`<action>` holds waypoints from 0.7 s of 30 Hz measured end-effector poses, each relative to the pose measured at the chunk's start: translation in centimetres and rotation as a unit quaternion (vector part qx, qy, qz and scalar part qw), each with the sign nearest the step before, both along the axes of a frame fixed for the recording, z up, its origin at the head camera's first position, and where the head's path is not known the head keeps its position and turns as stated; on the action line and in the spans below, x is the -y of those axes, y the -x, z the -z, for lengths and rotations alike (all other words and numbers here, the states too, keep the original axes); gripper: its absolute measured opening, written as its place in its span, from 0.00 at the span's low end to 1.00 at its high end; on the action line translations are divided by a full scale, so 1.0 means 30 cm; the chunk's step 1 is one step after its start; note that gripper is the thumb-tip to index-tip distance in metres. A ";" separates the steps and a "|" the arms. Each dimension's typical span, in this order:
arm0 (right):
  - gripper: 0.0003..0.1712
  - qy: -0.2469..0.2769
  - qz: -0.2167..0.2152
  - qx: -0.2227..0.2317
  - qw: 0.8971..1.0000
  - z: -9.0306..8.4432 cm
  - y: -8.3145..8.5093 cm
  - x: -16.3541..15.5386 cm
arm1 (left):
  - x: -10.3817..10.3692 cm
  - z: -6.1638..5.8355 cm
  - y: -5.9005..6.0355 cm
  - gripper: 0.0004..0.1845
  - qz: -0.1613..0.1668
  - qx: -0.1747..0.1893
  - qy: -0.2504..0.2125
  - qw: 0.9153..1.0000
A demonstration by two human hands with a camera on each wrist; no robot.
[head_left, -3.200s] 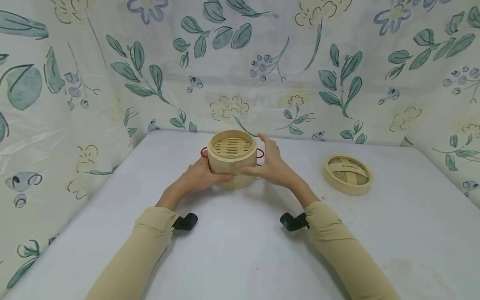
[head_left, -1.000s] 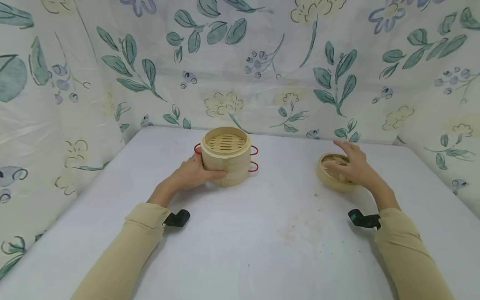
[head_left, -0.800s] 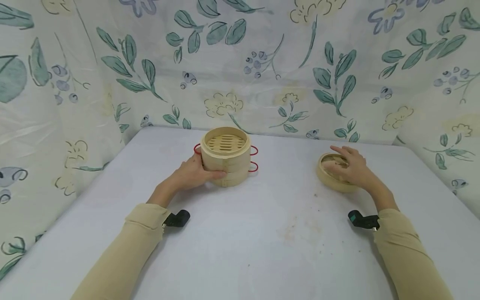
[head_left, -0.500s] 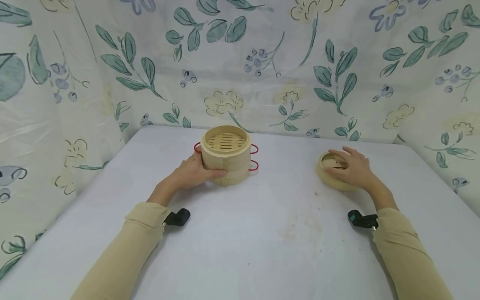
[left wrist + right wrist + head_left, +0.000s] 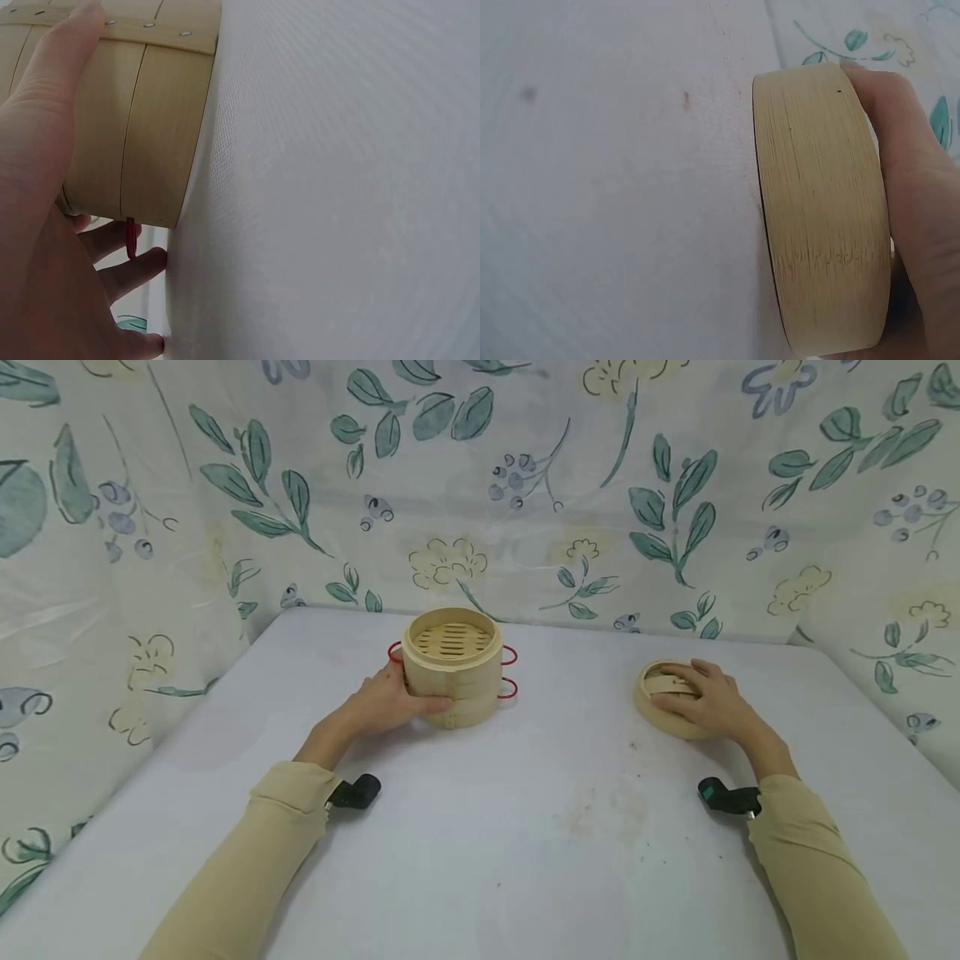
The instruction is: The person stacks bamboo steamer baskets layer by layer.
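Leftmost, the left hand (image 5: 382, 700) curls round the near-left wall of the bamboo steamer (image 5: 452, 667), thumb along the front and fingers behind by the red handles (image 5: 509, 672); the two stacked tiers stand upright and open-topped at the far middle of the table (image 5: 480, 843). Well to the right lies the lid (image 5: 660, 702), flat with its underside up, and the right hand (image 5: 705, 697) rests over it, thumb at the near rim (image 5: 821, 217) and fingers bent over the far edge. So the steamer lies directly left of the lid, and the right hand is the nearer one to the lid. Compared with a second ago, that hand has come down from hovering with spread fingers to closing on the lid; the left hand has not moved.
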State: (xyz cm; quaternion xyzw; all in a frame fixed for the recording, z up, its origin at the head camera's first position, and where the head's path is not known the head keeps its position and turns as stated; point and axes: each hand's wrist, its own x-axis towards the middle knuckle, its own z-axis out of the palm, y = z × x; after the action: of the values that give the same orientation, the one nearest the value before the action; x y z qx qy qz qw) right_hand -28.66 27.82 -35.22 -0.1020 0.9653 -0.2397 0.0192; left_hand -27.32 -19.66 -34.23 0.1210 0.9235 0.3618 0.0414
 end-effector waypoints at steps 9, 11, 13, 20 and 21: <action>0.38 -0.011 0.015 -0.013 1.000 0.011 -0.002 -0.004 | -0.002 0.001 0.002 0.54 -0.006 0.002 0.005 1.000; 0.37 -0.008 0.017 -0.014 1.000 0.010 -0.004 -0.002 | -0.002 0.002 0.002 0.54 -0.005 0.004 0.004 1.000; 0.35 -0.005 0.021 -0.015 1.000 0.009 -0.006 0.002 | -0.001 0.003 0.002 0.54 -0.004 0.005 0.003 1.000; 0.31 -0.002 0.017 -0.034 0.999 0.007 -0.007 0.004 | -0.001 0.005 0.003 0.56 -0.005 0.006 0.007 1.000; 0.31 -0.002 0.016 -0.036 0.999 0.009 -0.008 0.003 | -0.001 0.005 0.004 0.56 -0.005 0.006 0.009 1.000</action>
State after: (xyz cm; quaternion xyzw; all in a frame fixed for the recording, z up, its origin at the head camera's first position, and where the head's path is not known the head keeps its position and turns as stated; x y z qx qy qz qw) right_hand -28.43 27.73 -35.48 -0.0947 0.9674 -0.2340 -0.0188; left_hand -27.44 -19.64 -34.37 0.1134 0.9270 0.3545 0.0461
